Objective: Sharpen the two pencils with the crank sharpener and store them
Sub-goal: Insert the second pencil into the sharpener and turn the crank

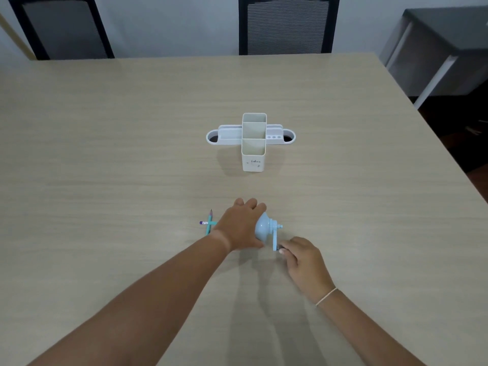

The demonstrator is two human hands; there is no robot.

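Note:
A light blue crank sharpener (pixel 265 227) stands on the table near me. My left hand (pixel 240 225) lies over its body and grips it. My right hand (pixel 301 256) pinches the knob at the lower end of the crank arm (pixel 275 240). Just left of my left hand two pencils cross each other: a teal pencil (pixel 210 221) with its tip pointing away from me, and a second pencil (pixel 204 222) with a purple end, lying sideways and running under my hand. A white desk organizer (pixel 253 157) with tall open compartments stands further back at the table's middle.
The light wood table (pixel 105 154) ends at the right edge, beyond which a dark side table (pixel 435 43) stands. Two black chairs (pixel 286 25) are at the far edge.

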